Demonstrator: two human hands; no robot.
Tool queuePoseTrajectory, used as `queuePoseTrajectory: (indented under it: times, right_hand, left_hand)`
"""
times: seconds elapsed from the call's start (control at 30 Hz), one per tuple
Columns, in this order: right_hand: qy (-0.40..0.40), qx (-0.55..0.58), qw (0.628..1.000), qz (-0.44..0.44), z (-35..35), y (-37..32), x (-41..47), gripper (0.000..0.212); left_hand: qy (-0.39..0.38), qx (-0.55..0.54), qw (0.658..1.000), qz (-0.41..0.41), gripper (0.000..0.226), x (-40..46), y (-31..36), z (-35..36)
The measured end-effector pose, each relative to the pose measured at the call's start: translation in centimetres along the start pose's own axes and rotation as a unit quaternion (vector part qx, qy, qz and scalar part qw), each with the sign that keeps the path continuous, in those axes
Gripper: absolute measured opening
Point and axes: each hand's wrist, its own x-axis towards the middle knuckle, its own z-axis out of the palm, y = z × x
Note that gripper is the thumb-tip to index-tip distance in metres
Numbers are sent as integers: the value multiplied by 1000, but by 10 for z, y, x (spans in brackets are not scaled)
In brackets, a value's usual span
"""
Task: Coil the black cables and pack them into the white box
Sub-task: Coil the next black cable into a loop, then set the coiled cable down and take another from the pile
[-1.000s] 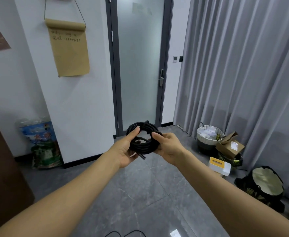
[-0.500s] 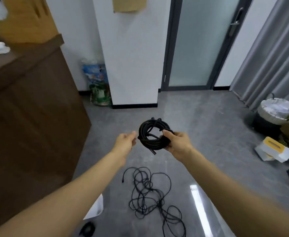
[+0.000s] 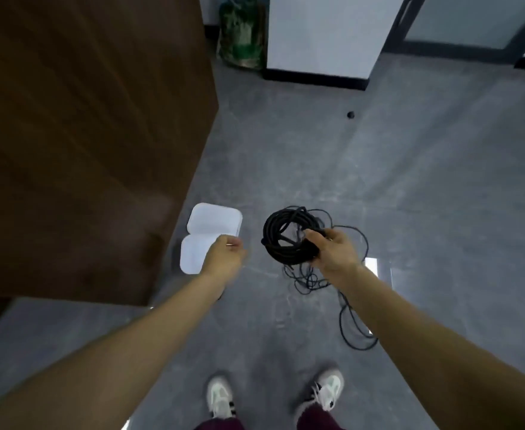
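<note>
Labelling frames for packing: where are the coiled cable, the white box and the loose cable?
coiled cable [image 3: 278,241]: head view, left arc of coil.
white box [image 3: 213,219]: head view, open lid.
loose cable [image 3: 345,321]: head view, strand on floor.

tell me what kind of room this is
Probably an office or similar indoor room: a polished grey tiled floor, a dark wood counter or cabinet on the left, and a frosted glass door in a dark frame at the far wall.

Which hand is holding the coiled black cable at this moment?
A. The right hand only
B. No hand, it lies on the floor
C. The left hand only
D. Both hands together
A: the right hand grips the coiled black cable, while the left hand is apart from it, above the open white box.
</note>
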Motion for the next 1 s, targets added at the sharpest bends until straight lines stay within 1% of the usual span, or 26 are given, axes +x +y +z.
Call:
queuePoseTrajectory:
  times: [0.13,0.3,0.4,0.43,0.53,0.63,0.7,0.8,0.87,1.0]
  right_hand:
    - [-10,-3,999,37,40,81,55,24]
    - [-32,-31,998,54,65,189,144,25]
    - [-44,-68,995,64,70,258,201,7]
    - [-46,-86,993,63,70,282,219,7]
    - [-55,-136,988,55,69,348,270,17]
    - [-76,-171,981,45,69,404,314,9]
    - [-88,-195,976,36,71,434,341,10]
    - [-106,-231,967,20,76,465,374,20]
    - [-109,-247,963,11,79,478,389,24]
    - [-104,-266,958,6,83,495,407,23]
  left_hand:
    - [5,17,1000,-17,18,56,-86,-11]
    - [22,38,999,-28,19,143,-201,10]
    - [26,66,997,-18,28,192,-267,33]
    - [29,78,996,-13,32,207,-289,41]
    - [37,126,991,6,40,250,-351,63]
    - [38,179,983,28,45,288,-402,80]
    - [36,209,977,33,49,308,-427,88]
    - [33,241,969,50,51,331,-451,96]
    - [37,264,962,63,52,343,-457,98]
    - [33,322,942,88,52,355,-459,103]
